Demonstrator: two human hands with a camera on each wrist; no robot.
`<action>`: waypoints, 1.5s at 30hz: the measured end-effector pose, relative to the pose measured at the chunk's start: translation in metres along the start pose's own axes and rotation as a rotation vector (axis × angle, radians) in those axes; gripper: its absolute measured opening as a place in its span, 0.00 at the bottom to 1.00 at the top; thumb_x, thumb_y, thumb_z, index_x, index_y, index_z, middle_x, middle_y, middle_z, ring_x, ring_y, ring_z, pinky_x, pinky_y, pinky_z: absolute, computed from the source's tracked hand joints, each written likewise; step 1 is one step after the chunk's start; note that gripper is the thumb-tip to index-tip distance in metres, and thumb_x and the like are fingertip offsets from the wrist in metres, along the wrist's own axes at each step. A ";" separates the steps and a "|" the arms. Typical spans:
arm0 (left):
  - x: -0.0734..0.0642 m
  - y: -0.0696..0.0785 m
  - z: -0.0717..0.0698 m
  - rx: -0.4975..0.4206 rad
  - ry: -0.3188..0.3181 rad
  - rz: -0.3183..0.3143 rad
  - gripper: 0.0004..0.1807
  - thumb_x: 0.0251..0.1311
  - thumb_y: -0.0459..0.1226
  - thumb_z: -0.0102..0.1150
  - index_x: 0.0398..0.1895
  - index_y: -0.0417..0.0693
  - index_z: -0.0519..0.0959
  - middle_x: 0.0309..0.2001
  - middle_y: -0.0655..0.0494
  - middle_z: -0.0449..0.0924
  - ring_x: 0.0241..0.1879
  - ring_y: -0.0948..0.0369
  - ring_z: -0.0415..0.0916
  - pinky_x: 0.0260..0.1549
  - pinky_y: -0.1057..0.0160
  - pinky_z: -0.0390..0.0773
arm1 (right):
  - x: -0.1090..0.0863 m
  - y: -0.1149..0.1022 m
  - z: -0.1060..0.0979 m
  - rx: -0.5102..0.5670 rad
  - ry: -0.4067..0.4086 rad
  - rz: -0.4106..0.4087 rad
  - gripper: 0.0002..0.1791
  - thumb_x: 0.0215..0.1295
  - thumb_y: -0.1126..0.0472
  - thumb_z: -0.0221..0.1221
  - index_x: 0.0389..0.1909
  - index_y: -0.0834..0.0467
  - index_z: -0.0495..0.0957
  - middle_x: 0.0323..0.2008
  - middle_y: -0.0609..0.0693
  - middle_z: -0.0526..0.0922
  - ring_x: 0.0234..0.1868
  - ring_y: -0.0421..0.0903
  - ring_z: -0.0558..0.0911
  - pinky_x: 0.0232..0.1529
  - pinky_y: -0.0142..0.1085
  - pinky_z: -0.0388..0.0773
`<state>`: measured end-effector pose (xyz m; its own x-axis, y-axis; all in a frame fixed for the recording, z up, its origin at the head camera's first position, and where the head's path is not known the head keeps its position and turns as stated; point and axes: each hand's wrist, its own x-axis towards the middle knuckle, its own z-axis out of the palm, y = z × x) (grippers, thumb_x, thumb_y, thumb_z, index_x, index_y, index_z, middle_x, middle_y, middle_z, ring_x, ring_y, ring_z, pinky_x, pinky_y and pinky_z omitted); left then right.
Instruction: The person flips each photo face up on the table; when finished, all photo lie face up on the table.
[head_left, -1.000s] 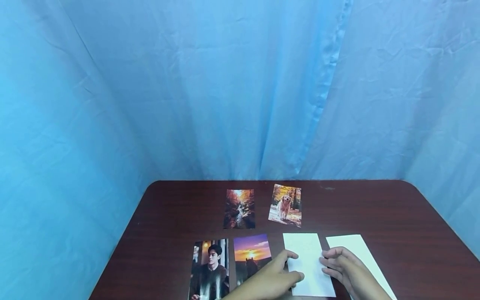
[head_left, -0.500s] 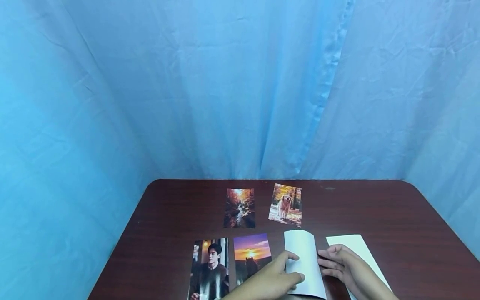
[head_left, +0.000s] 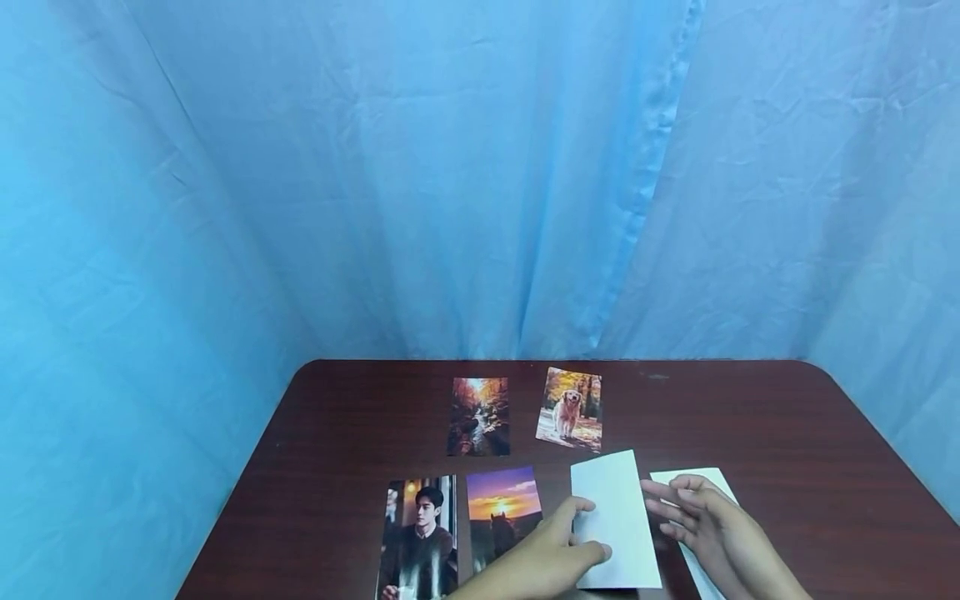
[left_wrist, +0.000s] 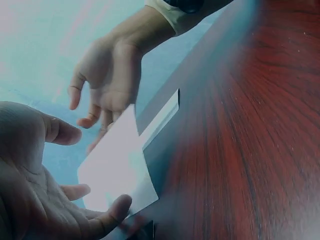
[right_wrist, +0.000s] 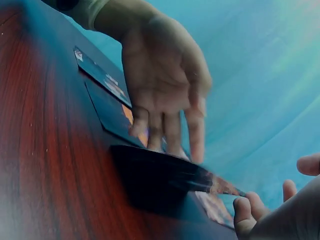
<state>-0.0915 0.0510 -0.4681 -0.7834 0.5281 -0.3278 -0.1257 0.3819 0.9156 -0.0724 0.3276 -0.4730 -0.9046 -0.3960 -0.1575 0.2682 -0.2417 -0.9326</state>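
My left hand (head_left: 551,554) rests at the left edge of a blank white card (head_left: 622,529), its index finger and thumb lying over the white side. The card's right edge is raised off the table. Seen from the right wrist, the card's underside (right_wrist: 155,172) is dark and glossy with a picture toward one end. My right hand (head_left: 723,533) is beside that raised edge, fingers spread and mostly straight, the fingertips at or very near it. Beneath the right hand lies a second white card (head_left: 697,573), partly covered.
On the dark wooden table (head_left: 780,433) lie a stream photo (head_left: 478,417), a dog photo (head_left: 570,410), a sunset photo (head_left: 504,504) partly under my left forearm, and a photo of a seated person (head_left: 420,542). Blue curtain (head_left: 465,183) surrounds the table's back and sides.
The white card lay flat, then curled up along its right side, and now stands tilted with its right edge raised. My right hand has shifted slightly right and its fingers have spread.
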 end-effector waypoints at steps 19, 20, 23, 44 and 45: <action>-0.010 0.008 -0.006 -0.347 0.023 0.300 0.32 0.76 0.38 0.52 0.80 0.52 0.58 0.75 0.50 0.69 0.73 0.48 0.72 0.64 0.54 0.82 | 0.020 0.005 0.064 -0.201 0.116 -0.186 0.16 0.86 0.64 0.38 0.65 0.52 0.68 0.65 0.37 0.80 0.63 0.37 0.81 0.58 0.32 0.83; -0.012 0.007 -0.008 -0.356 0.024 0.294 0.32 0.76 0.38 0.52 0.80 0.52 0.58 0.75 0.49 0.69 0.73 0.48 0.72 0.64 0.54 0.82 | 0.021 0.007 0.069 -0.209 0.119 -0.199 0.17 0.85 0.65 0.39 0.65 0.52 0.69 0.65 0.36 0.80 0.63 0.37 0.82 0.58 0.32 0.83; -0.018 0.004 -0.015 -0.363 0.023 0.279 0.32 0.76 0.39 0.52 0.80 0.53 0.58 0.76 0.48 0.69 0.74 0.48 0.71 0.65 0.54 0.81 | 0.025 0.012 0.082 -0.253 0.165 -0.208 0.18 0.83 0.67 0.41 0.66 0.54 0.68 0.65 0.37 0.79 0.61 0.38 0.82 0.56 0.33 0.82; -0.018 -0.015 -0.029 -0.140 0.069 0.152 0.35 0.73 0.43 0.58 0.80 0.54 0.60 0.76 0.40 0.69 0.74 0.39 0.69 0.64 0.35 0.77 | 0.041 0.028 0.103 -0.483 0.289 -0.042 0.29 0.78 0.65 0.52 0.77 0.62 0.60 0.74 0.70 0.70 0.75 0.67 0.71 0.61 0.47 0.82; -0.016 -0.016 -0.028 -0.114 0.073 0.135 0.35 0.73 0.44 0.59 0.80 0.55 0.60 0.77 0.39 0.68 0.73 0.39 0.70 0.64 0.33 0.76 | 0.041 0.029 0.101 -0.483 0.285 -0.037 0.30 0.78 0.64 0.52 0.77 0.63 0.59 0.74 0.71 0.69 0.75 0.68 0.71 0.60 0.48 0.82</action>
<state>-0.0937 0.0150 -0.4706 -0.8394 0.5105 -0.1866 -0.0815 0.2211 0.9718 -0.0686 0.2148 -0.4734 -0.9823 -0.1240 -0.1407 0.1127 0.2092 -0.9713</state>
